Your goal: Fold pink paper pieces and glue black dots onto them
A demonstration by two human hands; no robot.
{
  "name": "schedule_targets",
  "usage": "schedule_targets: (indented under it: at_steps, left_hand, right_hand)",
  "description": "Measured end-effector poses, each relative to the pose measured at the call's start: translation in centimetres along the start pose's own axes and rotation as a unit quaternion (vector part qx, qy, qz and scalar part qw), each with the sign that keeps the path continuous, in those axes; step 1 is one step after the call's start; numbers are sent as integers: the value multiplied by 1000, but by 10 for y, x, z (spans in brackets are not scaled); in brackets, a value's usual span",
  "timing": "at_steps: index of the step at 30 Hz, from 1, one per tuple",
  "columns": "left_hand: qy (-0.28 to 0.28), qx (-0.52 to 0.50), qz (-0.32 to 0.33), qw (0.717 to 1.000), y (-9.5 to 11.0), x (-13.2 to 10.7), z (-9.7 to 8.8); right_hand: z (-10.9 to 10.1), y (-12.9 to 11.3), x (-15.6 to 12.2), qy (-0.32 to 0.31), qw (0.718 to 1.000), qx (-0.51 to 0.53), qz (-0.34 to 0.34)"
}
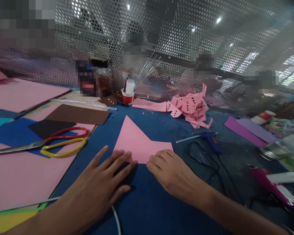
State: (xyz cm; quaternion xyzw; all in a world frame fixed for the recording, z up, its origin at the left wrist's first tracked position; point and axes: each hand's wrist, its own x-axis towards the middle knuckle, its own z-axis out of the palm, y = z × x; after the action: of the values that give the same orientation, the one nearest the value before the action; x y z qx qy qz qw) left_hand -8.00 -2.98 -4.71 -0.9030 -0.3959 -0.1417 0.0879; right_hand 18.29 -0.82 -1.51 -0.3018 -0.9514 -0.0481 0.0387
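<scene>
A folded sheet of pink paper [139, 138] lies on the blue tabletop in front of me, with a tall point at its upper left and a lower flap to the right. My left hand [100, 178] is spread, its fingertips resting on the paper's lower left edge. On the lower right part, my right hand [169, 169] presses down with curled fingers; whether it pinches the paper is hidden. Beyond the paper, a pile of cut pink paper pieces with black dots [189, 107] sits beside a stack of pink strips [149, 104].
Red-and-yellow-handled scissors [63, 143] lie on coloured sheets at left. A paper cup [127, 96] and a jar [103, 80] stand along the perforated metal screen [161, 29]. At right are a blue glue gun [209, 140] with its cord, a magenta tool [274, 187] and a glass jar [281, 145].
</scene>
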Motion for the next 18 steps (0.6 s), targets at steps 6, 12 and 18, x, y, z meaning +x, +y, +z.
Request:
schedule_targets:
  at_steps: [6, 12, 18]
  left_hand:
    - [1, 8, 7, 1000, -2, 2, -1]
    - [-13, 9, 12, 1000, -3, 0, 1]
    - [-25, 14, 21, 999, -4, 0, 0]
  right_hand:
    - [1, 6, -12, 3, 1000, 5, 8]
    - [1, 9, -18, 16, 1000, 1, 10]
    - [1, 13, -26, 18, 1000, 5, 17]
